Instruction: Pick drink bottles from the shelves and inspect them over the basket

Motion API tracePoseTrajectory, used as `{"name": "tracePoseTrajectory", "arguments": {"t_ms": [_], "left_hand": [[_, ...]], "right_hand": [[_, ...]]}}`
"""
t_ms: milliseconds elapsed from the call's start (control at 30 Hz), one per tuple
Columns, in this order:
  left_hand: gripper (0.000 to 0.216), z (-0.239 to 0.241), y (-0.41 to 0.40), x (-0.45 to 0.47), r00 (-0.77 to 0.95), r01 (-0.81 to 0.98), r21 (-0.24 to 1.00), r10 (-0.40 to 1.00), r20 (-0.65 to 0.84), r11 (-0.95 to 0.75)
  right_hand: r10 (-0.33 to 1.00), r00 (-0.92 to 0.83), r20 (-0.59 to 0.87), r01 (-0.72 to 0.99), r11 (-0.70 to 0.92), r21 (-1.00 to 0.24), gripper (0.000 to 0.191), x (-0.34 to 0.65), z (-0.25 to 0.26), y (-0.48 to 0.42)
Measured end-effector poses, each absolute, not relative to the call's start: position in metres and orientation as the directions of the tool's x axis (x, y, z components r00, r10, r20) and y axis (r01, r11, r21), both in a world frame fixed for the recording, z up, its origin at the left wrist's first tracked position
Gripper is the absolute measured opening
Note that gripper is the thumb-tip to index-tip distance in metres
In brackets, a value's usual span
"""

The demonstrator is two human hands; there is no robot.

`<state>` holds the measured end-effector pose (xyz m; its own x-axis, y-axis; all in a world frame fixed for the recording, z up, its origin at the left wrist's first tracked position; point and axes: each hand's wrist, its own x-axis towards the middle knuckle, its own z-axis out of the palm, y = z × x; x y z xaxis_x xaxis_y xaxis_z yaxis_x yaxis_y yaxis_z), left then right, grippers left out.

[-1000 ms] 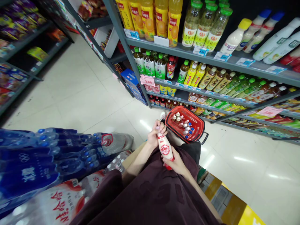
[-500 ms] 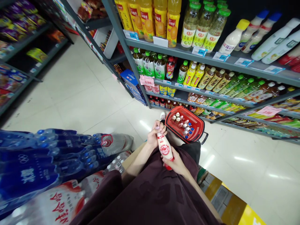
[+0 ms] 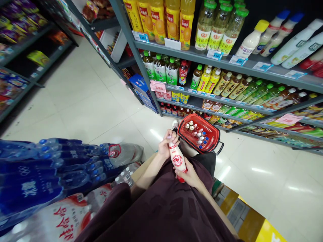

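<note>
A white drink bottle (image 3: 177, 158) with red print and a red base is tilted in front of my dark shirt. My left hand (image 3: 167, 144) is closed around its neck and cap, so the cap is mostly covered by the fingers. Lower down, my right hand (image 3: 189, 174) wraps the bottle near its red base. Just beyond the hands, a red shopping basket (image 3: 213, 132) sits on the floor, holding several small bottles (image 3: 199, 135) with white, pink and blue caps.
Ahead stands a grey shelf unit (image 3: 184, 49) stocked with drink bottles. Shrink-wrapped water packs (image 3: 27, 185) are piled at my left. Yellow cartons (image 3: 249, 215) lie at lower right. A snack shelf (image 3: 27, 67) stands at far left across the tiled floor (image 3: 83, 97).
</note>
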<state>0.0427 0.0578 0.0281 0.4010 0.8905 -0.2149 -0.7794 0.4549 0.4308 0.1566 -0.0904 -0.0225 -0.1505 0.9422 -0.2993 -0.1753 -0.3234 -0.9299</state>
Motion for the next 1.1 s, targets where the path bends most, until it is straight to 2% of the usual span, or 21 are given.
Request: {"name": "tracePoseTrajectory", "arguments": {"t_ms": [367,567,633,733,800,867,1000,1100], "left_hand": [[0.030,0.020,0.061,0.045,0.448,-0.743,0.447,0.866,-0.221,0.498],[0.030,0.002,0.046,0.051,0.661,-0.496,0.596,0.720,-0.214,0.632],[0.032,-0.003,0.039,0.057,0.678,-0.437,0.615,0.690,-0.254,0.656],[0.033,-0.006,0.033,0.065,0.637,-0.440,0.614,0.710,-0.301,0.655],[0.033,-0.006,0.033,0.068,0.614,-0.463,0.606,0.727,-0.308,0.647],[0.033,-0.005,0.035,0.068,0.590,-0.481,0.615,0.750,-0.301,0.625],[0.035,-0.005,0.041,0.065,0.478,-0.472,0.685,0.814,-0.330,0.555],[0.039,-0.004,0.045,0.062,0.358,-0.468,0.710,0.847,-0.392,0.526]], "right_hand": [[0.920,-0.177,-0.351,-0.311,-0.390,-0.867,0.060,0.158,-0.027,-0.090],[0.953,-0.174,-0.247,-0.457,-0.300,-0.837,0.057,0.156,-0.033,-0.091],[0.962,-0.136,-0.238,-0.482,-0.274,-0.832,0.055,0.156,-0.034,-0.091],[0.960,-0.089,-0.264,-0.490,-0.273,-0.828,0.053,0.157,-0.033,-0.091],[0.950,-0.094,-0.297,-0.448,-0.307,-0.840,0.054,0.158,-0.031,-0.090],[0.946,-0.076,-0.314,-0.333,-0.321,-0.887,0.054,0.159,-0.027,-0.088],[0.965,0.111,-0.238,0.025,-0.242,-0.970,0.072,0.157,-0.022,-0.080],[0.949,0.204,-0.240,0.111,-0.266,-0.958,0.078,0.156,-0.023,-0.077]]}}
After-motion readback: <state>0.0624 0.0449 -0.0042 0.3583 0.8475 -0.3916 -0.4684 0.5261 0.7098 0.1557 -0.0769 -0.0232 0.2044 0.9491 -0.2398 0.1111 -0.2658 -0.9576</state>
